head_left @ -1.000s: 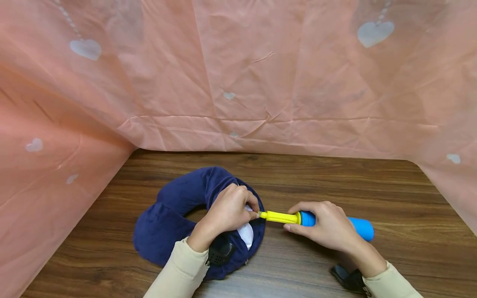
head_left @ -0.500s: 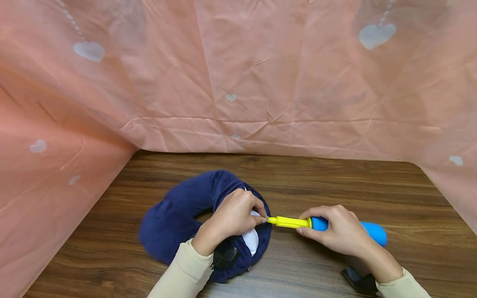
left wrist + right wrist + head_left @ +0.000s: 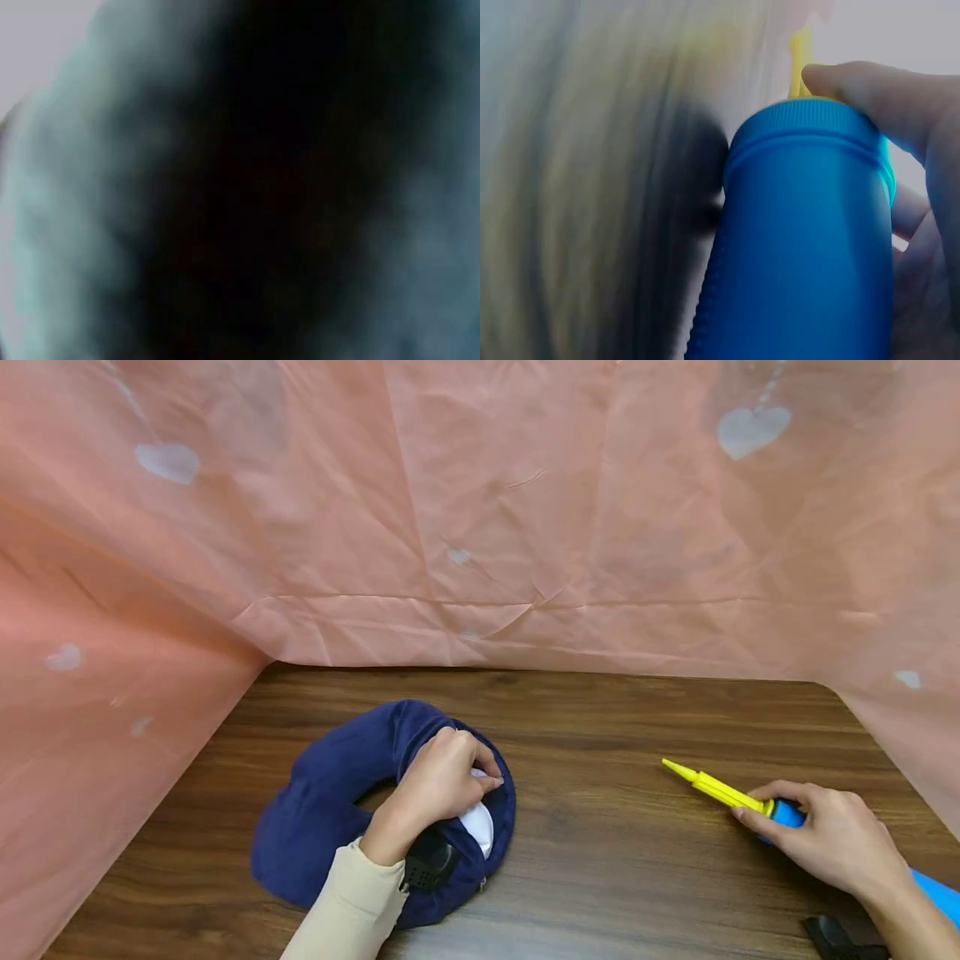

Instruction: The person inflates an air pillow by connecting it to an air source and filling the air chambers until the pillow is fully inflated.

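A navy neck pillow [image 3: 322, 785] lies on the wooden table in the head view, its cover parted on the right side. White inner material [image 3: 478, 828] shows through that gap. My left hand [image 3: 438, 781] reaches over the pillow, thumb and forefinger pinching a small whitish valve tip at the opening. Off to the right, my right hand [image 3: 840, 839] grips a hand air pump [image 3: 726, 792], blue-bodied with a yellow nozzle pointing up-left, away from the pillow. In the right wrist view the blue barrel [image 3: 802, 232] fills the middle, the thumb near its collar. The left wrist view is dark and blurred.
A pink sheet [image 3: 487, 510] with heart prints hangs behind and along both sides of the table [image 3: 592, 860]. Wrist-camera mounts sit at both wrists, the right one [image 3: 840, 939] close to the table's front. A small zipper pull [image 3: 482, 883] shows on the pillow cover.
The pump nozzle has come away from the valve tip at the left fingers. My right hand has carried the pump to the right. The left hand keeps its pinch at the opening.
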`<state>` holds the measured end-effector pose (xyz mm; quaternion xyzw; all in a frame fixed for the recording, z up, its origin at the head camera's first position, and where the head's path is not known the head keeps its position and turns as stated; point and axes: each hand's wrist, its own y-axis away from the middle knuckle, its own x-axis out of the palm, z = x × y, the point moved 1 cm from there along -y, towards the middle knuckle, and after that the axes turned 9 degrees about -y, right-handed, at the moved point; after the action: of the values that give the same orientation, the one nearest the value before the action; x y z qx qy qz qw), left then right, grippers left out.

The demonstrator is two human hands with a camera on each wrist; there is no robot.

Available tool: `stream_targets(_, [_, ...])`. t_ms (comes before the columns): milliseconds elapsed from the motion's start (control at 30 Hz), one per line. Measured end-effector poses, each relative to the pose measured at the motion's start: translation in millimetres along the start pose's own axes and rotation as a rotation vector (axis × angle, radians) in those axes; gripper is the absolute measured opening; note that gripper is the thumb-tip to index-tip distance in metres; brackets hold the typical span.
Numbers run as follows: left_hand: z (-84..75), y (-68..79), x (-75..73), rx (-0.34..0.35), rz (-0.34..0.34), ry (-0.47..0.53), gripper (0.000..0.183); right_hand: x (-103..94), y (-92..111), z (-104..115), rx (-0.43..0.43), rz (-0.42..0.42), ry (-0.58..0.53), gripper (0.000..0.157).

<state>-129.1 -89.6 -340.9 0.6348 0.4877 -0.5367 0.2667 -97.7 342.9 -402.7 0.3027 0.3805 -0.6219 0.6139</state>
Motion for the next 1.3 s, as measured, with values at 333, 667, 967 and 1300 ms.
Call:
stream_targets(333, [-3.2,-2.3,6.3,0.038,-0.005,0.023,0.012,-7.5,2,-13,0.047,0.024,0.017,0.038])
stream_targets(667, [-7.1,-7.6,6.5,0.026,0.0,-0.009,0.015,-11.2,0,6,0.01,-0.023,0.061,0.065])
stream_targets(967, [-9.7,-10.3,7.7,0.016,0.01,0.001,0.014,36.2,-20,119,-0.37,-0.135,-0.247,0.013])
stream_targets(1300, [-15.1,-12.5,12.6,0.033,0.018,0.029,0.008,94.3,-48,185,-0.261,0.178,-0.563,0.014])
